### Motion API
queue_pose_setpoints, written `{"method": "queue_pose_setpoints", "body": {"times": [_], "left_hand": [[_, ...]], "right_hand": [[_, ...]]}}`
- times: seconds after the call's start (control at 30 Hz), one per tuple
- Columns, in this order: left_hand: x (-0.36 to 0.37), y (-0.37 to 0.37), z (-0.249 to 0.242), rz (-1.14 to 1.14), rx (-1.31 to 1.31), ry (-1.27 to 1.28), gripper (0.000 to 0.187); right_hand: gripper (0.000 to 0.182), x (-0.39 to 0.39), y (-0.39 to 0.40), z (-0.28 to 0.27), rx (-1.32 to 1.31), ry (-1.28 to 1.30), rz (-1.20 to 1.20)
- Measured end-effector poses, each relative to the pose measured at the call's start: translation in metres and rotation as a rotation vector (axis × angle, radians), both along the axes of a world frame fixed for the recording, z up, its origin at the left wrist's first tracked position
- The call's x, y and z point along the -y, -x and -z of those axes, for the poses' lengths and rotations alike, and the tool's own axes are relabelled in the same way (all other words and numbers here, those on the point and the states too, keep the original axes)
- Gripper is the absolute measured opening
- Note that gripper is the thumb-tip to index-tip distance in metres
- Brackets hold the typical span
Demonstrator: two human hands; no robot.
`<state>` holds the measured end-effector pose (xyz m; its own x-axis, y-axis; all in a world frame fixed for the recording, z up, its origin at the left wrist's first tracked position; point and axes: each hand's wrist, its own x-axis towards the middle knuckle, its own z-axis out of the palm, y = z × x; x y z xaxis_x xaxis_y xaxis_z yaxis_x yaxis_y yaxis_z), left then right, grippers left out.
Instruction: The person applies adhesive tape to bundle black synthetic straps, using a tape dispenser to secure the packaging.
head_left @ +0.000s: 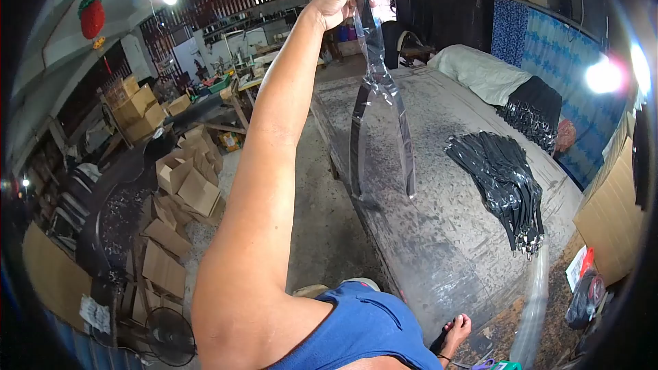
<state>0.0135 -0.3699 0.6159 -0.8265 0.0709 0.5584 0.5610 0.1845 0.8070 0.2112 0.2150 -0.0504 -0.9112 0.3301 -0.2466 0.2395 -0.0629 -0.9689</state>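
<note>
My left hand [339,3], raised high at the end of the outstretched arm, pinches the top of a clear plastic sleeve. Black straps [358,140] in the plastic hang from it and part into two strips above the table [445,247]. Low at the table's near edge, my right hand [458,332] has its fingers loosely bent and apart, with nothing visible in them. A bundle of black straps with metal clips [504,178] lies on the table's right part. Clear plastic [534,301] stretches out below this bundle.
Farther back on the table, a pale cloth [476,72] partly covers more black straps [534,109]. Cardboard [610,212] stands at the right edge. Purple-handled scissors [483,364] lie near my right hand. Open cardboard boxes [195,192] and a fan [170,336] are at the left.
</note>
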Motion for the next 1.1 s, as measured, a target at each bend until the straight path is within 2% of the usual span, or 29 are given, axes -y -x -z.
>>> {"method": "queue_pose_setpoints", "body": {"times": [0.17,0.27,0.3,0.43,0.5,0.6,0.7,0.77,0.83,0.93,0.97,1.0,1.03,1.1], "left_hand": [[-0.002,0.005,0.007,0.003,0.013,0.017,0.020],[-0.014,0.008,0.010,0.047,0.006,0.021,0.020],[-0.018,0.010,0.010,0.049,0.003,0.015,0.020],[-0.037,0.016,0.010,0.028,0.000,0.035,0.022],[-0.044,0.017,0.008,0.083,0.002,0.026,0.022],[-0.058,0.019,0.009,0.137,-0.021,0.009,0.022],[-0.076,0.014,0.012,0.114,-0.055,0.017,0.022],[-0.084,0.015,0.014,0.066,-0.057,0.073,0.021],[-0.094,0.018,0.019,0.119,-0.064,0.063,0.022],[-0.106,0.019,0.026,0.206,-0.088,0.021,0.017],[-0.107,0.030,0.032,0.201,-0.139,0.087,0.036],[-0.109,0.033,0.033,0.302,-0.082,-0.017,0.028],[-0.111,0.035,0.031,0.405,-0.023,-0.121,0.021],[-0.113,0.044,0.036,0.463,-0.062,-0.159,0.021]], "right_hand": [[0.018,-0.001,0.001,-0.003,0.001,-0.029,-0.014],[0.015,0.005,0.016,-0.025,0.019,-0.040,-0.041],[0.015,0.007,0.027,-0.037,-0.066,-0.099,-0.083],[0.027,0.025,0.090,-0.108,-0.374,-0.377,-0.172],[0.029,0.046,0.122,-0.177,-0.442,-0.368,-0.294],[0.020,0.099,0.158,-0.286,-0.742,-0.374,-0.395],[0.012,0.156,0.184,-0.368,-0.971,-0.308,-0.502],[0.021,0.191,0.187,-0.417,-1.006,-0.287,-0.571],[0.033,0.222,0.195,-0.446,-0.958,-0.198,-0.605],[0.041,0.258,0.211,-0.472,-0.919,-0.242,-0.664],[0.042,0.266,0.215,-0.477,-0.902,-0.269,-0.690],[0.033,0.274,0.217,-0.482,-0.948,-0.282,-0.729],[0.033,0.276,0.222,-0.484,-0.918,-0.297,-0.704],[0.028,0.276,0.232,-0.484,-0.909,-0.620,-0.686]]}}
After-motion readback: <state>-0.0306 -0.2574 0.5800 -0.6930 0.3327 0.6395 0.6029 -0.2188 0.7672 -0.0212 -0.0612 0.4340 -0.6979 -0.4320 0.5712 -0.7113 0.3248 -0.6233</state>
